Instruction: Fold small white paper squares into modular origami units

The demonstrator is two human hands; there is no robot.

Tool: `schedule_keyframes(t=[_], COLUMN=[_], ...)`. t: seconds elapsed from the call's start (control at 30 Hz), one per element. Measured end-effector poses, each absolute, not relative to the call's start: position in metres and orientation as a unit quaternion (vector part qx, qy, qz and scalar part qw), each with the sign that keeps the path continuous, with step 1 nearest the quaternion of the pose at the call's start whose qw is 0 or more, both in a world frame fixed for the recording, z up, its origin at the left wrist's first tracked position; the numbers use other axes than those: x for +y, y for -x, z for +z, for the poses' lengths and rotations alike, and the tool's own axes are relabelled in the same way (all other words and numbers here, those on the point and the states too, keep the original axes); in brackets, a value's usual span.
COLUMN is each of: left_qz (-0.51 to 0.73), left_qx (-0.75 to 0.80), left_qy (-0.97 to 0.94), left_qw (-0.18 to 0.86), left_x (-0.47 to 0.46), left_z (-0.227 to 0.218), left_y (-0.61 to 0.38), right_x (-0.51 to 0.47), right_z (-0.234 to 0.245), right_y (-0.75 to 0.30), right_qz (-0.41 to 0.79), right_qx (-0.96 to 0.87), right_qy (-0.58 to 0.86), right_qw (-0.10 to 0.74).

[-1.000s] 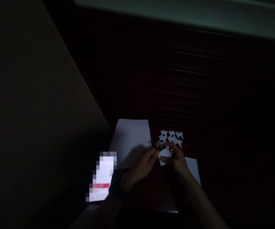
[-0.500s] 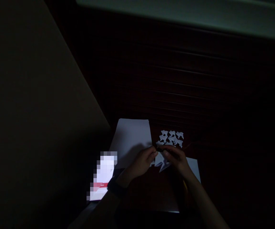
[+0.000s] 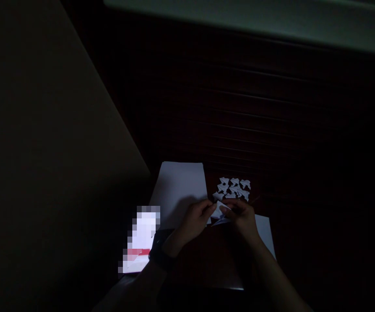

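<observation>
A partly folded piece of white paper (image 3: 220,209) is held between both hands above the dark table. My left hand (image 3: 198,219) pinches its left edge between thumb and fingers; a dark band is on that wrist. From the right, my right hand (image 3: 242,216) grips the paper with the thumb on top and the fingers behind. A pointed flap hangs below the right thumb. Just beyond the hands lie several small folded white paper figures (image 3: 234,189) in rows. The nearest row is partly hidden by my right fingers.
A stack of white paper sheets (image 3: 182,180) lies to the left, partly under my left hand's shadow. More white paper (image 3: 265,232) sits beside my right forearm. At lower left glows a lit, pixelated screen (image 3: 143,234). Dark slatted wood (image 3: 239,112) stands behind the table (image 3: 207,268).
The folded paper has been tilted, so its flat upper face now shows and its hanging points look shorter. Both hands have shifted slightly and still hold it.
</observation>
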State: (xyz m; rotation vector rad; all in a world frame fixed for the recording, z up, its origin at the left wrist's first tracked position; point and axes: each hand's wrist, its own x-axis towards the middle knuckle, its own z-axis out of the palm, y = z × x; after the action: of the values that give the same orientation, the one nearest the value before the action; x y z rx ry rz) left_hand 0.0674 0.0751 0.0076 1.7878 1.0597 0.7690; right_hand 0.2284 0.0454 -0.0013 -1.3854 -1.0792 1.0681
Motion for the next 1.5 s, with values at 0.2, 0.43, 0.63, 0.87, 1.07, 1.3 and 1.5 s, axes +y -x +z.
schedule_keyframes(t=[0.2,0.43,0.63,0.87,1.07,1.3,1.5], left_qz=[0.326,0.291,0.268,0.260,0.279,0.312,0.317], left_qx=[0.451,0.439,0.441,0.428,0.445,0.449,0.448], left_qy=[-0.725,-0.769,-0.781,-0.767,-0.744,-0.728,-0.723], left_qw=[0.406,0.361,0.352,0.402,0.413,0.413,0.419], left_x=[0.072,0.070,0.071,0.069,0.068,0.071,0.071], left_z=[-0.001,0.005,0.002,0.006,0.002,-0.002,-0.004], left_y=[-0.072,-0.069,-0.068,-0.067,-0.071,-0.073,-0.073], right_x=[0.043,0.045,0.046,0.044,0.043,0.043,0.042], right_z=[0.002,0.001,0.007,0.016,0.012,0.001,0.000], right_y=[-0.221,-0.227,-0.229,-0.225,-0.221,-0.225,-0.226], right_qz=[0.460,0.430,0.374,0.409,0.407,0.364,0.336], right_qx=[-0.461,-0.513,-0.577,-0.583,-0.559,-0.553,-0.566], right_qy=[0.560,0.586,0.552,0.512,0.542,0.601,0.621], right_qw=[0.513,0.457,0.471,0.480,0.477,0.448,0.427])
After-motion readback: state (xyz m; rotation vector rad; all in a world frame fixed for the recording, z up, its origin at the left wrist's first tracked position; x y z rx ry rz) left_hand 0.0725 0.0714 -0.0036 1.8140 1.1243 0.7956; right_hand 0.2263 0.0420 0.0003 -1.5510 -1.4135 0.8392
